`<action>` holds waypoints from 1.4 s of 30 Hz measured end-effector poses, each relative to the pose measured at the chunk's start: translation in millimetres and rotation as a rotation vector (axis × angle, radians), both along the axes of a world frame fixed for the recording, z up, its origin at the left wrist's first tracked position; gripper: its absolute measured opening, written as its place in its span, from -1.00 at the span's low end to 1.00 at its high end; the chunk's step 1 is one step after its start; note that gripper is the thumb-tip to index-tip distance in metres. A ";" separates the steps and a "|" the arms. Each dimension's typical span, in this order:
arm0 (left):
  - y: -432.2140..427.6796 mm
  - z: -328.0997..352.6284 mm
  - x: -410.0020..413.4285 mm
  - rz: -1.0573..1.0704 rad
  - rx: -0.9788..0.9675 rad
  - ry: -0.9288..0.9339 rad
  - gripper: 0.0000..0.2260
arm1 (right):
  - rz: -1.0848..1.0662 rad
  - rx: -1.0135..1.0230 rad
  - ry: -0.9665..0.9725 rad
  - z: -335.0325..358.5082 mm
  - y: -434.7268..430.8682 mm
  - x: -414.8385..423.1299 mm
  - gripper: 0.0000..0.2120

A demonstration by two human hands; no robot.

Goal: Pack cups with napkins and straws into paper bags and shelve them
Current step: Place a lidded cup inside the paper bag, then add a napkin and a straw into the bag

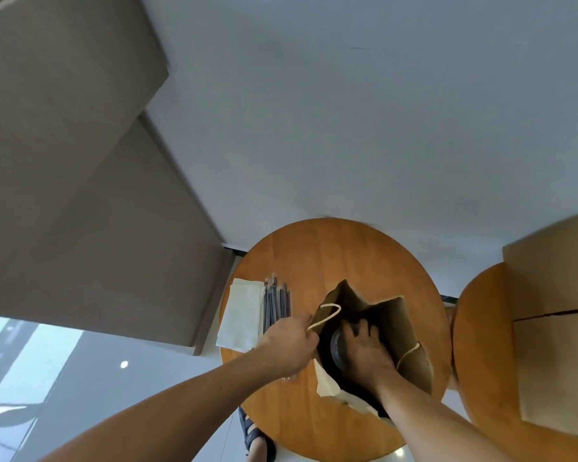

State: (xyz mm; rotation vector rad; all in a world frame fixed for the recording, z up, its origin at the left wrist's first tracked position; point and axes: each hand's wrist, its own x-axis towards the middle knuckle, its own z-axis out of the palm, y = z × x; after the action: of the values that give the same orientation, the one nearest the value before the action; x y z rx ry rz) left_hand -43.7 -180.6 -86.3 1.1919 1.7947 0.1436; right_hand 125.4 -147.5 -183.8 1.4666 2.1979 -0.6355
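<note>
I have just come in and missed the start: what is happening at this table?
A person is packing a brown paper bag that stands open on the round wooden table. The left hand pinches the bag's rim near one handle, holding it open. The right hand is inside the bag, gripping the top of a dark-lidded cup. A stack of white napkins and a bunch of straws lie on the table, left of the bag.
</note>
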 end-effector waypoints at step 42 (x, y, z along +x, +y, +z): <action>29.0 63.2 -133.9 -0.121 0.087 0.105 -0.67 | -0.146 0.145 0.403 166.0 38.2 -109.0 -0.65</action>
State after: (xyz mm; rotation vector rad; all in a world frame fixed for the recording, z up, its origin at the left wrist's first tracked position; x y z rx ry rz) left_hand -177.6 -151.7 -23.1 1.3889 1.8169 0.0906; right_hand 16.4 -109.3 -17.8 1.7072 2.4962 -0.9037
